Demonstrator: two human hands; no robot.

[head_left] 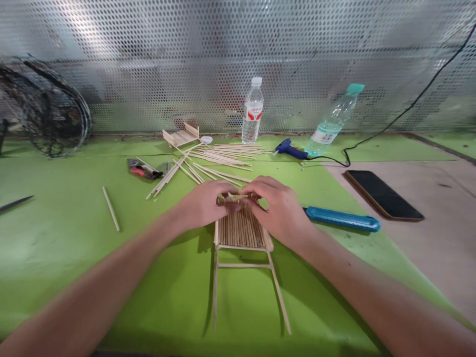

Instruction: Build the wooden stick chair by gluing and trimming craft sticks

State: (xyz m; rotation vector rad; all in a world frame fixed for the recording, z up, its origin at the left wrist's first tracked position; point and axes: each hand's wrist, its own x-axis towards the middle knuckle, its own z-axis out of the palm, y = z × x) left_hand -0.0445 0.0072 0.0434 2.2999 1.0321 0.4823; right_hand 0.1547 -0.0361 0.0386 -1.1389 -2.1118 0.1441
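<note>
A small chair-like model of thin wooden sticks (pixel 241 230) lies on the green table. Two long legs joined by a crossbar point towards me, and side-by-side sticks fill its middle panel. My left hand (pixel 208 203) and my right hand (pixel 277 206) are closed round its far end, thumbs and fingers pinching a mottled, yellowish edge (pixel 234 199). The fingers partly hide that edge, so how it joins the panel cannot be made out. Beside my right hand rests a blue utility knife (pixel 342 219).
Beyond my hands are loose wooden sticks (pixel 223 156), a smaller stick piece (pixel 182 135), pliers (pixel 143 169), a blue glue gun (pixel 292 148) with its cord, and two bottles (pixel 253 114). A phone (pixel 383 194) lies right; a single stick (pixel 110 208) and wire coil (pixel 55 109) are left.
</note>
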